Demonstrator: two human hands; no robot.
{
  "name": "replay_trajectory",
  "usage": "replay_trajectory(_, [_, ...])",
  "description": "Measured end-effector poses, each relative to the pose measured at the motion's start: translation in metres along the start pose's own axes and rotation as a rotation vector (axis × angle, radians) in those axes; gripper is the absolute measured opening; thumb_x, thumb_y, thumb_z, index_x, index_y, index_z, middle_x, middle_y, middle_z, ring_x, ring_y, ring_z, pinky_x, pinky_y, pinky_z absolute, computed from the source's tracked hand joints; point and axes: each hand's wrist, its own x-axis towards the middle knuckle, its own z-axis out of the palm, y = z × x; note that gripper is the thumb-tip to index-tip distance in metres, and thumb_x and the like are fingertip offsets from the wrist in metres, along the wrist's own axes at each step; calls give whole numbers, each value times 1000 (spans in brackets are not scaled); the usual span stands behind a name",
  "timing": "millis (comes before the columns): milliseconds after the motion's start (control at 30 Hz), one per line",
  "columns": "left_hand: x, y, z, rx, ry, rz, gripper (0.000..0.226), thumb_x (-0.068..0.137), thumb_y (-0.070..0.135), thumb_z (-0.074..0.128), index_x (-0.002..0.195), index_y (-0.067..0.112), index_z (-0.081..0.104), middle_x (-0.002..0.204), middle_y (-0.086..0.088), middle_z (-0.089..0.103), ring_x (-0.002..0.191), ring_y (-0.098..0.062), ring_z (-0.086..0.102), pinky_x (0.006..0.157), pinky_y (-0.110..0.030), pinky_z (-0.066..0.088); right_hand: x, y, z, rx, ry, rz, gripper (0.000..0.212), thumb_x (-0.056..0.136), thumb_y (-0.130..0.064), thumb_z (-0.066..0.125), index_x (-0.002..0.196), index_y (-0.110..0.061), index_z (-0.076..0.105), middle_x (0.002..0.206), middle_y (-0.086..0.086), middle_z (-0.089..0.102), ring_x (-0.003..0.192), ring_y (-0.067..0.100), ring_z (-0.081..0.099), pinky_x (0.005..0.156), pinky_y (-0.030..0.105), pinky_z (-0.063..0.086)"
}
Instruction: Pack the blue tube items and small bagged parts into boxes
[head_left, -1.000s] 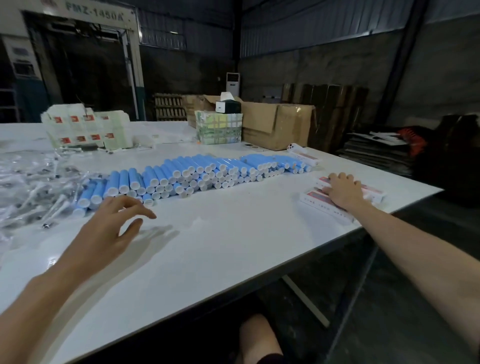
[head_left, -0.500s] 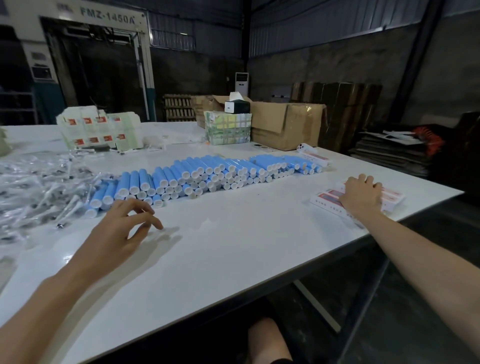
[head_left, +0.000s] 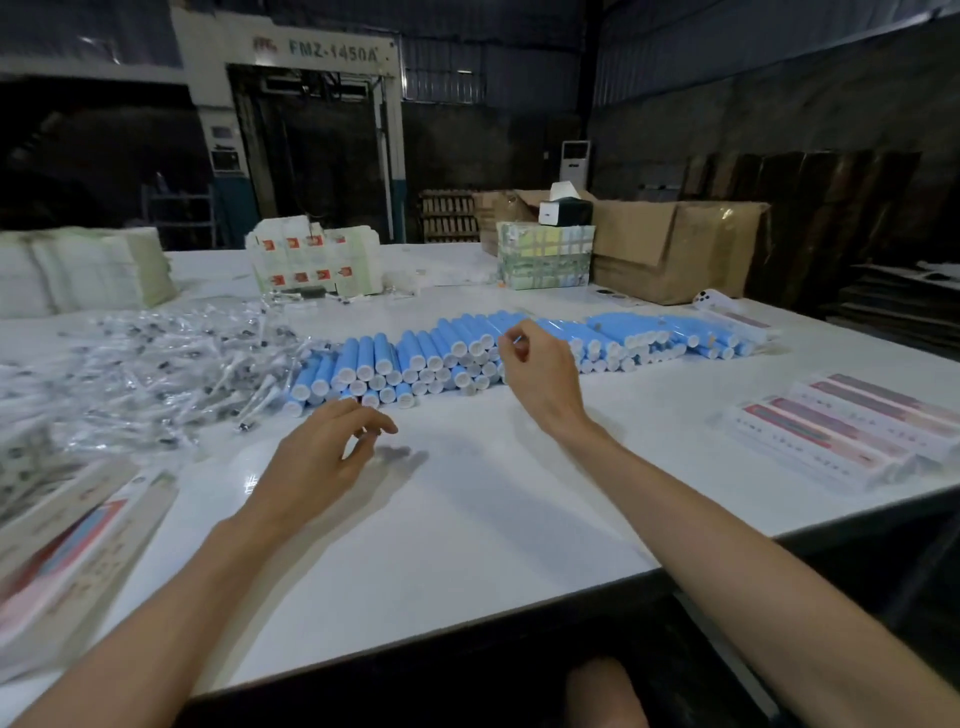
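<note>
Okay, blue tubes (head_left: 415, 353): lying in a long stacked row across the middle of the table; smooth sky-blue cylinders, round white caps facing the person.
Bagged parts (head_left: 145, 364): sitting in a loose heap left of the tubes, reaching the row's left end; crinkly clear plastic, small white and dark pieces inside.
Flat boxes (head_left: 841, 431): lying side by side near the right table edge; long thin white cartons with red-pink stripes.
Left hand (head_left: 322, 452): hovering just in front of the row's left end, fingers loosely curled, holding nothing.
Right hand (head_left: 540, 374): hanging raised before the row's middle, fingers curling inward, thumb near forefinger; cannot tell if it is pinching anything.
Table (head_left: 467, 519): showing a white, glossy, flat top.
Cardboard carton (head_left: 675, 249): standing at the far side; brown, matte, flap open.
</note>
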Motion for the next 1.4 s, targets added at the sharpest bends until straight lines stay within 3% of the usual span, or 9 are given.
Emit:
replay_trajectory(67, [0, -2, -2, 14, 18, -55, 25, 105, 14, 63, 112, 34, 74, 107, 19, 66, 100, -7, 62, 82, -33, 53, -5, -24, 35, 147, -39, 6, 25, 105, -30, 58, 83, -18, 60, 67, -11, 58, 60, 2, 54, 58, 27, 41])
replay_trajectory(267, [-3, -3, -7, 80, 42, -179, 25, 101, 13, 62, 109, 34, 74, 101, 17, 67, 89, -3, 57, 78, -35, 54, -39, -59, 119, 348, -164, 50, 36, 104, -29, 59, 73, -11, 55, 60, -4, 53, 59, 14, 50, 62, 41, 44])
replay_trajectory(400, [-4, 5, -15, 161, -22, -232, 23, 103, 18, 59, 115, 32, 73, 108, 13, 70, 98, -9, 62, 82, -42, 57, -47, -48, 131, 328, -246, 0, 35, 102, -29, 62, 75, -7, 60, 64, 3, 59, 64, 20, 55, 65, 42, 47])
replay_trajectory(533, [1, 9, -35, 355, -84, -334, 23, 105, 25, 58, 126, 28, 68, 123, 6, 70, 117, -20, 61, 87, -39, 54, -44, -41, 131, 339, -267, 25, 36, 101, -29, 62, 74, -5, 61, 67, 11, 63, 69, 30, 60, 67, 46, 50])
replay_trajectory(767, [-24, -5, -97, 850, -115, -733, 34, 106, 22, 57, 136, 6, 56, 140, -16, 59, 131, -38, 52, 99, -44, 46, -46, -42, 130, 419, -328, 22, 40, 102, -31, 61, 73, -4, 60, 70, 16, 65, 71, 39, 61, 68, 49, 53])
replay_trajectory(900, [-48, -17, -125, 1003, -81, -876, 39, 106, 25, 57, 138, 3, 53, 144, -21, 53, 136, -42, 47, 110, -48, 40, -48, -44, 129, 419, -345, -19, 40, 103, -35, 61, 73, -8, 60, 69, 11, 66, 71, 35, 63, 70, 47, 53])
replay_trajectory(1133, [-60, -39, -122, 1201, -272, -894, 52, 106, 61, 50, 135, 22, 68, 149, -5, 50, 137, -30, 43, 113, -41, 35, -47, -43, 130, 462, -382, 20, 37, 102, -32, 62, 75, -8, 62, 66, 10, 63, 74, 35, 65, 71, 48, 53])
replay_trajectory(1300, [-64, -48, -115, 1278, -317, -890, 48, 109, 57, 46, 139, 25, 66, 159, -7, 45, 139, -29, 42, 113, -41, 33, -43, -40, 133, 542, -390, 127, 33, 102, -29, 62, 74, -12, 66, 59, 1, 62, 51, 3, 53, 61, 30, 44])
replay_trajectory(1400, [-63, -51, -110, 1278, -312, -884, 41, 110, 44, 50, 137, 14, 59, 145, -9, 59, 135, -30, 51, 111, -41, 37, -42, -41, 134, 556, -392, 151, 32, 103, -28, 62, 76, -12, 67, 58, 0, 63, 48, 1, 50, 59, 28, 41])
